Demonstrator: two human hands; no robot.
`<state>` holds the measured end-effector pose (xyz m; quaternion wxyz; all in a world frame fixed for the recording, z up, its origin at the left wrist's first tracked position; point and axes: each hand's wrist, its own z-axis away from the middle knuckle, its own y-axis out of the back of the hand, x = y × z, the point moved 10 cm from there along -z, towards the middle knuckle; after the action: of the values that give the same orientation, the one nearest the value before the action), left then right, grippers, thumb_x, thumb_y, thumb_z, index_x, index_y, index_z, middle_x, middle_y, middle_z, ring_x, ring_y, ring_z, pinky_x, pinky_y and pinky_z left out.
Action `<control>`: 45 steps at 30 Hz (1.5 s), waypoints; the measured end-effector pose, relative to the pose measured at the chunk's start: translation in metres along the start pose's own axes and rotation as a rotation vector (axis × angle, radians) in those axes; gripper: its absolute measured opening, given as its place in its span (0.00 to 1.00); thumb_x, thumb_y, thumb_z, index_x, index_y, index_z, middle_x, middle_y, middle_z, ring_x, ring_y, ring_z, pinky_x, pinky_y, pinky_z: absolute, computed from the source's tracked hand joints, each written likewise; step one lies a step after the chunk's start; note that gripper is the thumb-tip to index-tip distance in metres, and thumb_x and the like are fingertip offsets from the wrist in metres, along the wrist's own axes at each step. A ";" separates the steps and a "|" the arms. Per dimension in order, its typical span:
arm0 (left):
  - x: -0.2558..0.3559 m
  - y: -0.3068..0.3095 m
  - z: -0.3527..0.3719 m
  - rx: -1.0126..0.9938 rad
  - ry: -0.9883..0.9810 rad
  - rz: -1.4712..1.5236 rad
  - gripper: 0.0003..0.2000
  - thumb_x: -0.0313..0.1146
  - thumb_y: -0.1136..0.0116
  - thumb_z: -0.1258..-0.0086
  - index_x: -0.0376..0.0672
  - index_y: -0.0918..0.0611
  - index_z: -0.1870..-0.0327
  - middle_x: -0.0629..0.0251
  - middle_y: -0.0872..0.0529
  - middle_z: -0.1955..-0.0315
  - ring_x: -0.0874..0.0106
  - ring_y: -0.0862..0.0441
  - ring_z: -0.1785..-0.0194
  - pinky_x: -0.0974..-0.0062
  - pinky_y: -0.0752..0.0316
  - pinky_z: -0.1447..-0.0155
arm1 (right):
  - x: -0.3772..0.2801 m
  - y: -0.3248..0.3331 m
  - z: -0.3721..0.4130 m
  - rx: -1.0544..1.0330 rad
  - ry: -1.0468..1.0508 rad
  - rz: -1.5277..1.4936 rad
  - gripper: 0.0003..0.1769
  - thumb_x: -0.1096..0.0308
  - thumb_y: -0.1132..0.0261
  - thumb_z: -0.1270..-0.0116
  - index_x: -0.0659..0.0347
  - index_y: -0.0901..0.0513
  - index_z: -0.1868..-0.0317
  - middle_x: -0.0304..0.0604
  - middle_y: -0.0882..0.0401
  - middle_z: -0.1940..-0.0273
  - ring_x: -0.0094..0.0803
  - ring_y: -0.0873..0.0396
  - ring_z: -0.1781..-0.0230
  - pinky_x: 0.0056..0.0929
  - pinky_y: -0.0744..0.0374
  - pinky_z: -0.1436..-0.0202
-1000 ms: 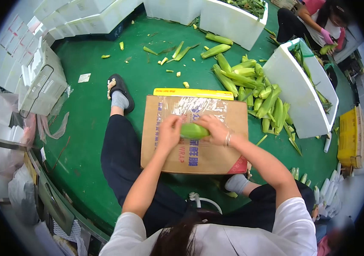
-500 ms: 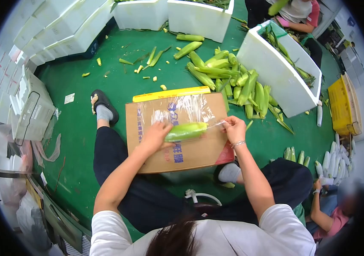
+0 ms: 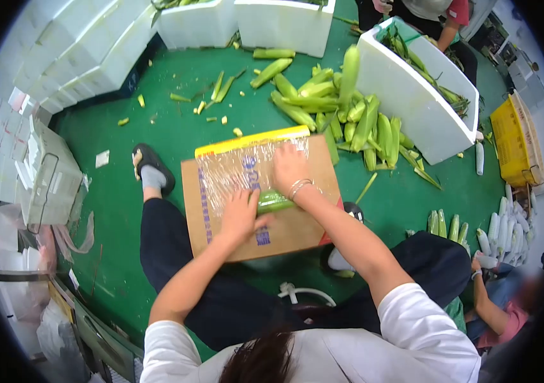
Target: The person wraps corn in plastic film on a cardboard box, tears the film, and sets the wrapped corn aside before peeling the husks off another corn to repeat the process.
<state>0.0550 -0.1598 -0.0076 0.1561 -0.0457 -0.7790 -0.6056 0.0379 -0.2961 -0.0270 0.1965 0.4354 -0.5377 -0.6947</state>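
Note:
A husked-looking green ear of corn (image 3: 276, 203) lies crosswise on clear cling film (image 3: 224, 167), spread over the top of a cardboard box (image 3: 307, 233) between my knees. My left hand (image 3: 240, 214) rests on the film at the ear's left end, with fingers stretched and thumb apart. Beyond the ear, my right hand (image 3: 291, 169) lies flat on the film, its fingertips slightly blurred; its wrist covers the ear's right end. Along the box's far edge sits a long yellow film carton (image 3: 253, 139).
Green ears (image 3: 364, 124) are piled at the box's far right, beside a tilted white foam bin (image 3: 419, 102). Husk scraps litter the green floor (image 3: 176, 121). Co-workers sit at upper right and lower right, near wrapped ears (image 3: 505, 233) and a yellow crate (image 3: 517, 153).
My right hand has moved from the box's right side, where it pinched film, to the far middle. The film lies farther across the box. Another ear now stands on the pile.

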 end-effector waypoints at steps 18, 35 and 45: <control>0.160 -0.112 0.256 -1.282 0.838 1.362 0.37 0.68 0.56 0.31 0.34 0.15 0.65 0.59 0.18 0.78 0.75 0.26 0.83 0.75 0.31 0.80 | -0.042 -0.056 0.111 -0.295 0.533 -0.183 0.35 0.53 0.48 0.27 0.60 0.43 0.26 0.45 0.50 0.23 0.40 0.54 0.22 0.41 0.53 0.22; 0.231 -0.057 -0.115 -0.087 0.243 1.384 0.23 0.48 0.35 0.36 0.36 0.24 0.55 0.59 0.16 0.67 0.70 0.17 0.66 0.70 0.23 0.60 | 0.099 -0.010 0.273 0.059 -0.916 -2.379 0.38 0.27 0.53 0.35 0.57 0.23 0.61 0.35 0.26 0.77 0.22 0.31 0.86 0.17 0.32 0.88; 0.289 -0.185 -0.154 -0.456 -0.080 0.735 0.21 0.46 0.39 0.35 0.35 0.18 0.52 0.49 0.14 0.57 0.56 0.16 0.51 0.64 0.22 0.47 | 0.421 -0.022 0.375 2.271 -1.231 -1.498 0.24 0.48 0.30 0.38 0.59 0.28 0.75 0.30 0.39 0.85 0.24 0.38 0.87 0.24 0.33 0.81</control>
<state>-0.2378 -0.3902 -0.0598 0.3168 -0.3767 -0.5626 -0.6642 -0.4923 -0.3846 -0.1968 -0.8834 0.1663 -0.4315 0.0764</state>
